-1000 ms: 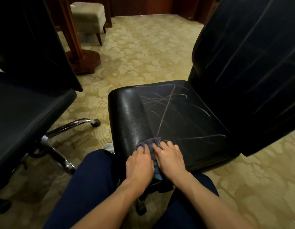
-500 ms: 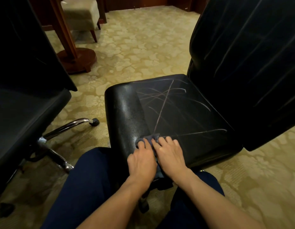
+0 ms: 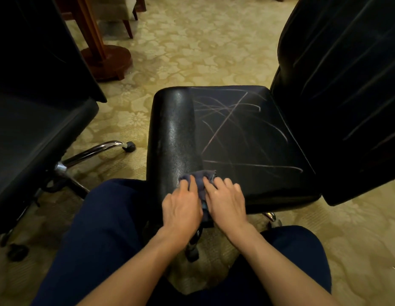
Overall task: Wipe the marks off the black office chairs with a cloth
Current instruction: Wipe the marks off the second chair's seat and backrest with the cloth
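Right now, both hands lie flat on a dark blue cloth (image 3: 202,176) at the near edge of the black chair seat (image 3: 247,142). The left hand (image 3: 181,208) and the right hand (image 3: 226,203) sit side by side, fingers straight, pressing the cloth down. Thin pale marks (image 3: 227,120) cross the seat, further away and to the right of the cloth. More pale lines run down the chair back (image 3: 346,85) on the right. Another black chair (image 3: 33,133) stands to the left on the yellow patterned carpet (image 3: 192,51). The person's dark blue trouser legs (image 3: 99,239) show at the bottom.
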Demonstrator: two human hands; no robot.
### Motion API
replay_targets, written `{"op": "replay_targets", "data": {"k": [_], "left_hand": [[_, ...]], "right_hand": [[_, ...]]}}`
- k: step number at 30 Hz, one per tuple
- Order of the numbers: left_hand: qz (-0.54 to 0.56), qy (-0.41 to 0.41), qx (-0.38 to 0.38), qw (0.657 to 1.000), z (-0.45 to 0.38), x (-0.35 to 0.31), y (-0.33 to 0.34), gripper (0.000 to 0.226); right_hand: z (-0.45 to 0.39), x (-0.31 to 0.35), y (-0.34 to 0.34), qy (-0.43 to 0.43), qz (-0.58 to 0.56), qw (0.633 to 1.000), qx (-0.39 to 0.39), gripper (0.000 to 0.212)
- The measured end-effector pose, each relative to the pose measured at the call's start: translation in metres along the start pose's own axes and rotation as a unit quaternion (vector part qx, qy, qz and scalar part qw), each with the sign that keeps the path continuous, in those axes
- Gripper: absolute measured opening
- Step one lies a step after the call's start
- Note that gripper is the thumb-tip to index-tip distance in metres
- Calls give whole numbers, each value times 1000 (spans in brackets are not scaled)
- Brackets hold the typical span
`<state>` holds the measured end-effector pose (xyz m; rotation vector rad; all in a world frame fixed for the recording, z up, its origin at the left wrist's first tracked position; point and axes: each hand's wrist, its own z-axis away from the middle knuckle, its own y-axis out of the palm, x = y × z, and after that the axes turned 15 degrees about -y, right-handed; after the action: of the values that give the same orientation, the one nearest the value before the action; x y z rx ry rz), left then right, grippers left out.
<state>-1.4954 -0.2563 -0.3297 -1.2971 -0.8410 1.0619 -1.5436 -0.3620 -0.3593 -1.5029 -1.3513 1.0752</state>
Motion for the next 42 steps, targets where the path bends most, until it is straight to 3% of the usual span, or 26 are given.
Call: {"op": "replay_targets", "data": {"k": [4,9,13,17,20,23,26,30,34,38,42], "left_hand": [[-10,11,0,1000,16,3,6,69],[-38,13,-28,999,-17,-2,3,60],[-57,-1,-63,996,-57,-1,3,59],[-32,-8,-58,998,-97,3,-3,53],[-3,-22,-44,999,-97,7,-5,51],[63,-6,-42,997,-77,19,-1,49],[120,52,-99,986,-59,34,11,44],[139,98,-147,974,-63,38,18,47],[123,120,-123,977,-74,40,10,50],[175,134,-51,974,-76,54,4,49],[218,111,-7,970,-77,43,6,32]], "right_hand": [[18,1,-2,-18,1,1000,-21,45],[-5,-13,3,-22,6,999,-26,28],[-51,-18,14,-4,3,1000,-14,29],[-87,-19,19,25,-43,999,-2,21],[-88,-10,13,25,-111,991,65,26],[-71,-5,2,72,-190,979,23,18],[-44,7,-2,104,-226,969,1,18],[-25,11,5,47,-118,991,-49,48],[-28,4,2,6,-19,999,-42,39],[-39,5,4,14,-75,997,-18,21],[-50,8,6,23,-132,990,-34,22]]}}
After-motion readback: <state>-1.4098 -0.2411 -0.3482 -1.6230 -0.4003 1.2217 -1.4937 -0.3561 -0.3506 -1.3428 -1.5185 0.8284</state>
